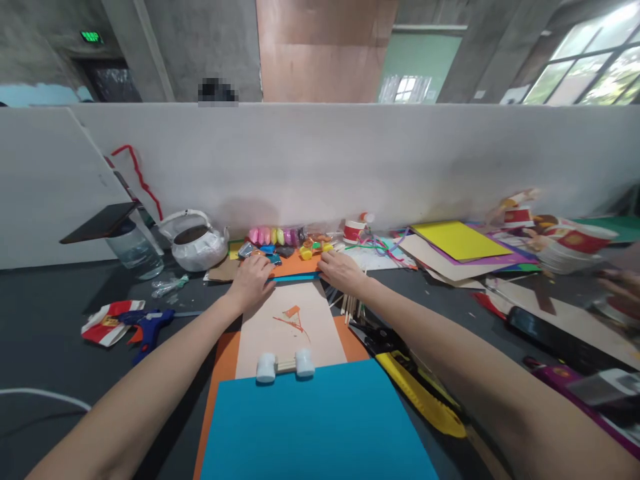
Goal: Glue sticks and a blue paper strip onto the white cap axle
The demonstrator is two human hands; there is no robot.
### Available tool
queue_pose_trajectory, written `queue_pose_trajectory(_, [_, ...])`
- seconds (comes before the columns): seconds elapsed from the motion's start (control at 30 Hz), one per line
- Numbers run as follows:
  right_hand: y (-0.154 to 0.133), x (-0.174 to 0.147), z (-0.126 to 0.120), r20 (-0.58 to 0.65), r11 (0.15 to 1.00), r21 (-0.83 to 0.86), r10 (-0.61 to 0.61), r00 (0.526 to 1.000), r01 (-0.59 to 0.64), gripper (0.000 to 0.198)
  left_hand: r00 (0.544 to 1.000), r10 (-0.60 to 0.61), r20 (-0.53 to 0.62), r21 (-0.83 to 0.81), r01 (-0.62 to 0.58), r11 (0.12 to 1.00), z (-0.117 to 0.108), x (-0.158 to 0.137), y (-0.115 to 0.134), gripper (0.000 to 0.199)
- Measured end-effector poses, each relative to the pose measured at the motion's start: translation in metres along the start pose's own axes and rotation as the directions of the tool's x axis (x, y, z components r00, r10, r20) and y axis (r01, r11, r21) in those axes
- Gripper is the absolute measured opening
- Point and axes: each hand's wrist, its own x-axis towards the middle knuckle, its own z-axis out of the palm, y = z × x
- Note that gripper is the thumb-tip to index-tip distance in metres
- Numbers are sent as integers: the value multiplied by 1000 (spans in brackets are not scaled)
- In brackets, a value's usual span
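Note:
Both hands reach forward to a small orange sheet of paper (295, 267) with a blue strip (296, 278) along its near edge. My left hand (251, 283) has its curled fingers on the left side of this sheet. At its right side, the fingers of my right hand (342, 270) are bent over the edge; the fingertips are partly hidden. Just beyond lie colourful clay packs (275, 236) and small yellow pieces (307, 253). Nearer me, orange scraps (294, 320) rest on a pale sheet (255, 333). Two white rolls joined by sticks (285, 365) sit by a large blue sheet (315, 420).
A glue gun (150, 327), a white teapot-shaped container (197, 243) and a glass jar (137, 247) stand left. Right are a yellow-handled cutter (425, 393), wooden sticks (351, 307), coloured paper (460, 240) and paper cups (575, 243). Another person's hand (620, 283) shows far right.

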Motion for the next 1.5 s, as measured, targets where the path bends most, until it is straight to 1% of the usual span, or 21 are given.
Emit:
queue_pose_trajectory(0.17, [-11,15,4,-25,997,-64,-50,998,48,28,988,130,80,64,-135,989,1,8,21,29])
queue_pose_trajectory(0.27, [-17,20,4,-22,995,-85,-63,998,61,27,981,147,124,96,-160,982,1,12,32,29])
queue_pose_trajectory(0.33, [-19,21,3,-17,993,-90,-72,997,70,27,981,130,146,118,-148,982,3,15,34,30])
queue_pose_trajectory(0.43, [-19,20,2,-8,993,-89,-81,997,79,27,982,94,164,139,-117,983,6,20,30,30])
queue_pose_trajectory(0.57, [-18,20,1,0,995,-73,-71,997,71,27,985,50,163,148,-74,986,12,26,22,31])
queue_pose_trajectory(0.67, [-19,20,-1,2,997,-58,-60,998,60,27,986,25,164,152,-50,987,15,28,20,32])
queue_pose_trajectory(0.8, [-19,19,-1,0,998,-39,-51,999,51,28,985,-18,169,169,-11,985,13,27,20,32])
queue_pose_trajectory(0.9, [-20,16,-3,-10,999,-26,-26,1000,25,28,986,-60,155,180,32,983,5,25,19,33])
queue_pose_trajectory(1.03, [-20,6,-11,-35,999,-18,46,998,-46,28,987,-99,125,175,76,982,-6,19,18,34])
queue_pose_trajectory(1.13, [-19,-6,-22,-29,997,-14,79,996,-79,27,988,-99,117,148,81,986,-14,13,18,34])
queue_pose_trajectory(1.23, [-22,-21,-39,14,995,2,97,995,-97,24,989,-109,103,105,98,990,-27,7,18,33])
queue_pose_trajectory(1.3, [-27,-33,-52,47,995,29,89,995,-91,22,986,-150,78,71,145,987,-39,3,21,29])
queue_pose_trajectory(1.4, [-43,-59,-74,66,994,100,36,997,-43,20,972,-234,32,3,234,972,-62,-7,32,23])
queue_pose_trajectory(1.5, [-65,-95,-90,50,984,176,-23,998,13,22,969,-244,27,-90,245,965,-90,-28,52,23])
